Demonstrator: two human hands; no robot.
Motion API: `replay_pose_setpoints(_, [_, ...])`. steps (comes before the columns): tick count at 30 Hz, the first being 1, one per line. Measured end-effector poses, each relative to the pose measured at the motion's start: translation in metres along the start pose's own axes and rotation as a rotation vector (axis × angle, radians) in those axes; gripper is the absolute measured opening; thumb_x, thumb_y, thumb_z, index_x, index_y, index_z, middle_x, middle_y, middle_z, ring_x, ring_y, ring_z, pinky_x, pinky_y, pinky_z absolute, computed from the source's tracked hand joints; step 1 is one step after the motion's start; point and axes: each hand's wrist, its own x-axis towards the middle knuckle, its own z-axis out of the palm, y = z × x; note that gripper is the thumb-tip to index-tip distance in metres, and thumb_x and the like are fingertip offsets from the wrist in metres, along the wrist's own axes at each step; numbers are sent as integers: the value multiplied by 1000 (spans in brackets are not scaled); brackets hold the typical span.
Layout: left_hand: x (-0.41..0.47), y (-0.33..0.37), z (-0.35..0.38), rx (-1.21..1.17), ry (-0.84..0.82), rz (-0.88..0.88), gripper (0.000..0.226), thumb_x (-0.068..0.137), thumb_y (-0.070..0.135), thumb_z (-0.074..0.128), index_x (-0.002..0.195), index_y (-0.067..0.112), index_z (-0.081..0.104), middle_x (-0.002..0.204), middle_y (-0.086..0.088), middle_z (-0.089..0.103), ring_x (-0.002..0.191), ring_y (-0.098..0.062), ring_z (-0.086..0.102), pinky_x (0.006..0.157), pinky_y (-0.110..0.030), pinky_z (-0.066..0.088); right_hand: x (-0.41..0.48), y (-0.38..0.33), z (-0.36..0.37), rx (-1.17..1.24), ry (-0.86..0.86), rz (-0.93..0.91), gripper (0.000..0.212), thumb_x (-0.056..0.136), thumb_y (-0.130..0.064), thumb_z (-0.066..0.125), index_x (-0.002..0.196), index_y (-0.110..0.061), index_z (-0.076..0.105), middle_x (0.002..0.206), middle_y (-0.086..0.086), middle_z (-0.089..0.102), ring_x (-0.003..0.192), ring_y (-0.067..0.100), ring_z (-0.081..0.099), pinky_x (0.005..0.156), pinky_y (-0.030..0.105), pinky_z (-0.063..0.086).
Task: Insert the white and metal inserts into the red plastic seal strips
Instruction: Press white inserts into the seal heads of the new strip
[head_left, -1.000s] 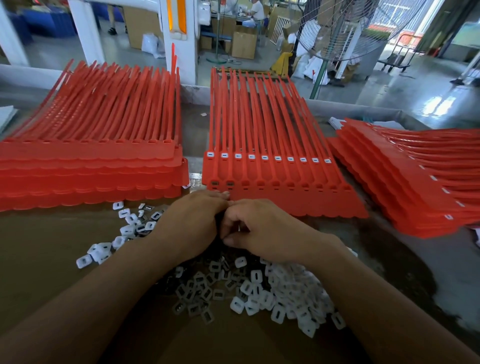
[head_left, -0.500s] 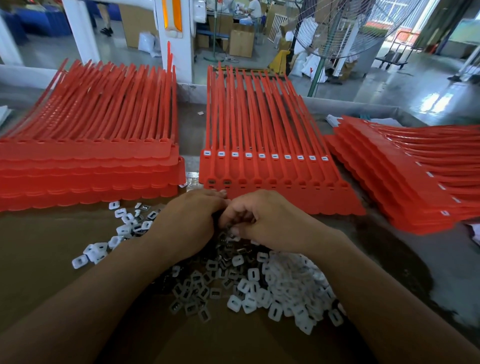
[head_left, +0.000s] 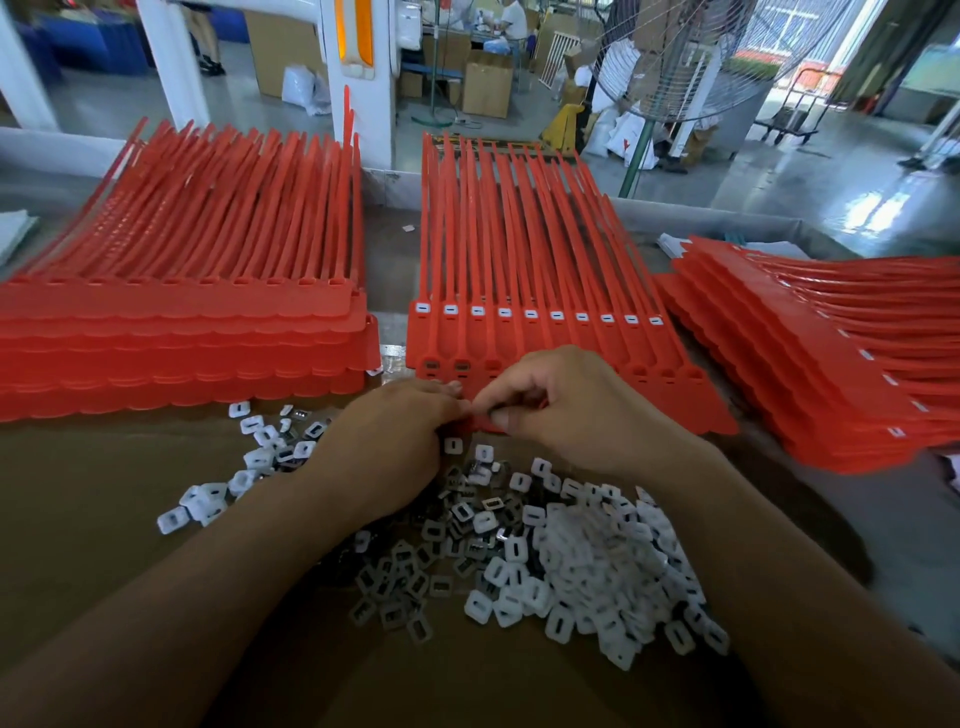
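Red seal strips, moulded of smooth plastic as one flat sheet of long thin tails joined by a scalloped band, lay in the middle of the brown cardboard surface; each strip in it carried a small white square with a slot. Left of this sheet stood a thick stack of similar sheets, and right of it a second stack, fanned out and cut off by the frame edge. Just in front of the sheet lay a heap of loose white inserts, rounded squares with a slot, mixed with darker, shiny metal inserts. Both hands met at the near edge of the sheet. The right hand had its fingers curled, and its thumb pinched that red edge. The left hand was curled too, but its fingertips were hidden behind its own back, so I could not tell what it grasped. Behind the sheet, a wire fan was cut off at the top.
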Motion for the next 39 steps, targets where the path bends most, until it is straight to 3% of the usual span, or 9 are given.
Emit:
replay_pose_setpoints(4, [0,1,-1,10,-4,-16,54,81,2,41,130,24,48,142,8,39,131,-5,31,104,-17,19,8,2,-5,-35,58,53,22,86,-8,60,94,-24,73,82,-22,62,78,-8,58,70,2,43])
replay_pose_setpoints(8, [-2,1,-1,-2,-14,-26,52,83,3,41,131,24,47,142,8,38,132,-6,30,105,-17,18,27,7,-7,-48,139,133,9,83,-9,65,86,-15,71,65,-19,55,56,-11,51,52,-3,36])
replay_pose_setpoints(12, [-2,3,-1,-10,-4,-32,51,83,4,41,130,24,48,142,9,39,131,-5,31,104,-18,20,43,14,-4,-98,200,180,7,83,-9,64,83,-13,70,62,-18,50,59,-5,46,51,1,32])
replay_pose_setpoints(16, [-2,2,-1,0,-17,-21,51,83,5,42,130,25,48,142,9,38,131,-5,30,103,-16,18,50,18,5,-88,184,236,13,86,-8,59,85,-15,70,73,-13,55,70,1,48,62,15,37])
replay_pose_setpoints(24, [-1,2,1,-8,-24,-34,52,83,3,41,130,24,47,143,8,37,132,-7,29,105,-19,20,56,20,7,-201,110,271,21,86,-6,55,96,-13,73,107,2,68,93,8,56,76,20,39])
replay_pose_setpoints(28, [-1,2,2,3,-16,-19,49,84,6,43,130,24,49,142,8,38,131,-7,31,103,-17,20,60,21,9,-207,131,302,17,84,-9,58,87,-19,73,101,-1,68,96,13,58,75,22,41])
replay_pose_setpoints(32, [-1,3,0,10,-19,-16,48,85,8,43,130,24,48,142,8,38,131,-7,31,103,-17,19,61,21,10,-189,179,319,21,82,-10,60,66,-24,61,77,-12,59,83,11,57,66,26,45])
replay_pose_setpoints(36, [0,4,0,14,-27,-20,49,85,7,43,130,24,47,143,8,37,131,-7,30,104,-19,19,63,22,9,-181,169,307,10,80,-7,62,77,-14,69,83,-1,67,77,14,59,64,29,48])
replay_pose_setpoints(39, [0,4,-1,11,-26,-16,49,84,6,43,130,23,49,142,8,39,130,-8,32,104,-20,21,61,24,6,-109,144,288,22,81,-9,66,68,-25,61,73,-12,56,79,6,53,68,19,42])
